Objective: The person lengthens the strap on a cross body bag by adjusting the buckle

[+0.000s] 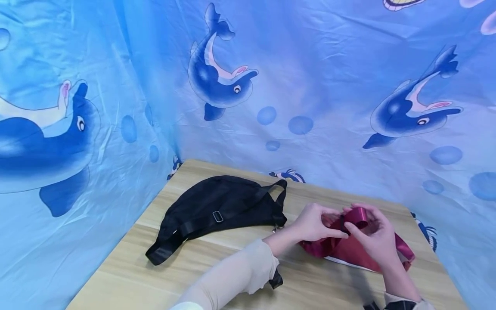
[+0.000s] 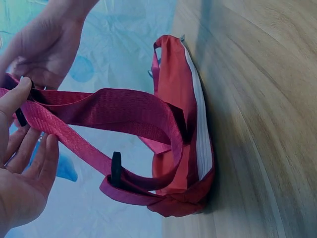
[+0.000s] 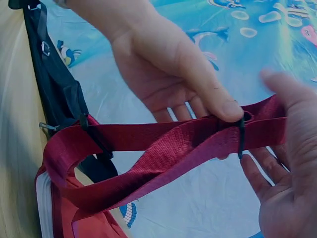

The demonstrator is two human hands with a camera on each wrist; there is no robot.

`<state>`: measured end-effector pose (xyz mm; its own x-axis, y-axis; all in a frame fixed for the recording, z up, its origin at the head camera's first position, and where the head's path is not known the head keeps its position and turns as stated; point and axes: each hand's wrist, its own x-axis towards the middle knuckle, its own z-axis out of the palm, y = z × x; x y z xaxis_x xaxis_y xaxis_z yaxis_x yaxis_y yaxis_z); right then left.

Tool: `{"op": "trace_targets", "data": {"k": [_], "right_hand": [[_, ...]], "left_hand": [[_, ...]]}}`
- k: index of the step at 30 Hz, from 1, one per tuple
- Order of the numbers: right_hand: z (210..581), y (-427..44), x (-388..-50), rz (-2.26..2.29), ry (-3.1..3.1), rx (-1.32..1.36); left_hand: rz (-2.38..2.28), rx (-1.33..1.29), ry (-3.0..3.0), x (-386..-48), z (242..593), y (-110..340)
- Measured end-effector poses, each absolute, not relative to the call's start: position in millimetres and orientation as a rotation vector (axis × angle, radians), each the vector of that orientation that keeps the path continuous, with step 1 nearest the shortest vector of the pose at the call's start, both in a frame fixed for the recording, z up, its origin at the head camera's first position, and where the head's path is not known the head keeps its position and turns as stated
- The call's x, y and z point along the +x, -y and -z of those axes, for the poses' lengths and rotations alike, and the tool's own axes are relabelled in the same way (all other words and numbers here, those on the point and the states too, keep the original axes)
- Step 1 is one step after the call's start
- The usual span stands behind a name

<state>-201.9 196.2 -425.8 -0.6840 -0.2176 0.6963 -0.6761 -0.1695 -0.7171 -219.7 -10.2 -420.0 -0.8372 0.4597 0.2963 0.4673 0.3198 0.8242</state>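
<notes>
A red waist bag [image 1: 358, 254] with a white zipper [image 2: 198, 109] lies on the table at the right. Its dark red webbing strap [image 2: 106, 106] is lifted and looped above it. My left hand [image 1: 315, 224] pinches the strap, its thumb beside a black slider [image 3: 241, 136]. Opposite it, my right hand [image 1: 377, 237] curls round a strap loop, fingers behind the webbing; its thumb looks blurred and raised in the right wrist view. A second black slider [image 2: 116, 168] sits lower on the strap, close to the bag.
A black waist bag [image 1: 221, 202] lies on the left of the wooden table [image 1: 128, 267], its strap spread out. A black strap end [image 1: 276, 280] shows beside my left sleeve. Blue dolphin-print cloth [image 1: 329, 86] hangs around the table.
</notes>
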Motion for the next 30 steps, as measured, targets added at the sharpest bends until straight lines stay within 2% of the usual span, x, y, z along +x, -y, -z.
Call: {"op": "trace_targets", "data": {"k": [4,8,19,30], "right_hand": [[419.2,-189.9,-201.6,-1.920,1.779,0.868],[421.9,-191.4,-202.7,-2.030,1.608,0.870],[473.2,-197.9,-195.2,-1.947,2.011,0.588],[475.8,-205.6,-199.9,-1.723,2.159,0.713]], "left_hand": [[1.604,-0.906,2.531,-221.2,421.5,14.0],[1.628,-0.910,2.527,-221.2,422.3,15.5],[1.688,-0.947,2.440,-219.7,415.3,15.8],[1.767,-0.958,2.365,-222.8,410.8,16.3]]}}
